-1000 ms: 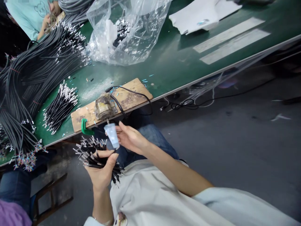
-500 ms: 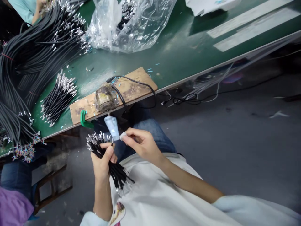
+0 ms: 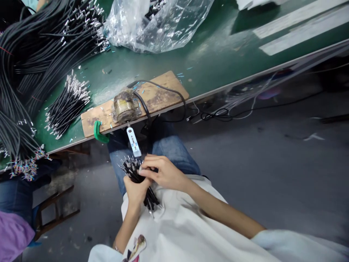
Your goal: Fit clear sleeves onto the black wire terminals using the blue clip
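My left hand (image 3: 135,189) is closed round a bundle of short black wires (image 3: 137,174) with metal-tipped ends, held over my lap. My right hand (image 3: 163,172) rests on the top of the same bundle, its fingertips pinched among the wire ends. Just above the bundle, a pale blue tapered nozzle (image 3: 133,141) hangs from a small taped motor (image 3: 124,105) fixed on a wooden board (image 3: 160,95) at the table's front edge. Neither hand touches the nozzle.
The green table (image 3: 212,62) carries a loose pile of short wires (image 3: 67,105), long black cables (image 3: 29,62) at the left and a clear plastic bag (image 3: 160,22). A green clamp (image 3: 97,132) grips the board. A black cord (image 3: 169,94) loops off it. Someone's leg (image 3: 13,218) is at lower left.
Both hands have dropped from the nozzle toward my lap. The right hand moved from beside the nozzle onto the wire bundle. The view shifted downward.
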The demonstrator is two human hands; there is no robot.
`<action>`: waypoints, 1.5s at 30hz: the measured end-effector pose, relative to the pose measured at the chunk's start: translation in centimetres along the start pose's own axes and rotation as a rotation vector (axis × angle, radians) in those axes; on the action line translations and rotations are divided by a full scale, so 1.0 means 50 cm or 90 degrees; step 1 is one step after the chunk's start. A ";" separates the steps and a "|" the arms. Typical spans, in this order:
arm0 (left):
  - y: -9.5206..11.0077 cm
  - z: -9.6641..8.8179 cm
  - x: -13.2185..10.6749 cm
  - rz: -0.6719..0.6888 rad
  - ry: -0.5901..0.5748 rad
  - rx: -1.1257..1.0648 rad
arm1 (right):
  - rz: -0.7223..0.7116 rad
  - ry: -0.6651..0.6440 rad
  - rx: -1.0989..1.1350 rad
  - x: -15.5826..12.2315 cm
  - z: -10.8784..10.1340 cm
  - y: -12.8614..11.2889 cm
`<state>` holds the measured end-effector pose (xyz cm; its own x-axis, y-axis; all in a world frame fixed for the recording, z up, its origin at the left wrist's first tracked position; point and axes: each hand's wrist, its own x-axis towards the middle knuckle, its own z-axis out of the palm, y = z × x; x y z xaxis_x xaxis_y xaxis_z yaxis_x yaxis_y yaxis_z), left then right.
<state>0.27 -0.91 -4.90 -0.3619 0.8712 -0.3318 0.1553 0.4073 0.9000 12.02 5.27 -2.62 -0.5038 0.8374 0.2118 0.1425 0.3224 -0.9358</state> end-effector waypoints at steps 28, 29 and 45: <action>0.143 -0.038 -0.009 0.093 -0.017 -0.053 | 0.114 0.098 0.352 0.030 -0.022 -0.044; 0.141 -0.037 -0.011 0.110 -0.002 -0.035 | 0.128 0.111 0.347 0.031 -0.020 -0.041; 0.129 -0.036 -0.003 0.052 -0.119 -0.136 | 0.055 0.135 0.373 0.015 -0.017 -0.024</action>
<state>-0.32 1.08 1.47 -0.1773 0.9421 -0.2847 -0.0278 0.2844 0.9583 12.20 5.87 -1.08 -0.3221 0.9385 0.1241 -0.3462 0.0052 -0.9381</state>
